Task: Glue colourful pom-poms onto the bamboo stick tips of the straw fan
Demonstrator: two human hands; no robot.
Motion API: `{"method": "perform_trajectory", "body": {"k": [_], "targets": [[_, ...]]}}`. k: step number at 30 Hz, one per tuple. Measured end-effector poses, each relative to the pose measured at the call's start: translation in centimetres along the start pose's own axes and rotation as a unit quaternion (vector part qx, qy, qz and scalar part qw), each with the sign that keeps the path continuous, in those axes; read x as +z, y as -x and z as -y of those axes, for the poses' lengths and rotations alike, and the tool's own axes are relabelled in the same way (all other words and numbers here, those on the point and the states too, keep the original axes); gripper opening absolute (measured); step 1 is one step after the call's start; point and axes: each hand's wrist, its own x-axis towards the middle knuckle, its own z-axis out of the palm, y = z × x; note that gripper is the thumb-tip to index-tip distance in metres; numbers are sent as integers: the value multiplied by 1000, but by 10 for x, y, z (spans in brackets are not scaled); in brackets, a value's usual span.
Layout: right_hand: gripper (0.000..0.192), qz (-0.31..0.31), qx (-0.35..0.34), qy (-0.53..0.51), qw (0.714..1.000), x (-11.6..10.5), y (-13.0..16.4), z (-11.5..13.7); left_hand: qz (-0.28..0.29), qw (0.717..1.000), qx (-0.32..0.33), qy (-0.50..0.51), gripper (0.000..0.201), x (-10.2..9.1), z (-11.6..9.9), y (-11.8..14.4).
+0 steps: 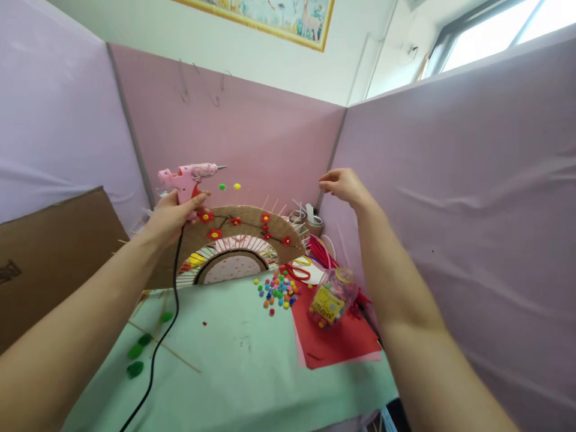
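1. Glue gun (191,178) sat left of centre, gripped shut in the left hand (170,215), nozzle pointing right.
2. Right hand (342,183), fingers pinched, nothing visible held, hovered right of the nozzle above the fan (238,240).

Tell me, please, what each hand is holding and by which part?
The left hand grips the pink glue gun by its handle; the right hand appears empty, fingertips pinched together.

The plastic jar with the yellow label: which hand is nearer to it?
Right. The right hand is raised above the plastic jar, fingers pinched together. The left hand is far over at the left, gripping the pink glue gun.
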Motion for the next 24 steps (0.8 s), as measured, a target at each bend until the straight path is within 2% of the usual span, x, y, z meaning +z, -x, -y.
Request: {"method": "perform_trajectory", "body": {"k": [2, 4, 8, 11, 17, 24], "targets": [[12, 41, 54, 95, 993, 4, -33, -36, -3, 1000, -7, 1, 38, 1, -1, 1], [8, 92, 85, 176, 976, 22, -50, -67, -2, 1000, -13, 1, 34, 0, 1, 0], [9, 133, 88, 223, 962, 63, -59, -112, -2, 1000, -22, 1, 32, -2, 7, -2], [6, 137, 74, 234, 960, 82, -65, -136, -12, 1000, -27, 1, 36, -3, 8, -2], [11, 138, 48, 228, 963, 101, -78, -160, -21, 999, -46, -5, 35, 1, 3, 0], [9, 109, 47, 225, 967, 109, -66, -154, -19, 999, -41, 11, 39, -3, 11, -2]]}}
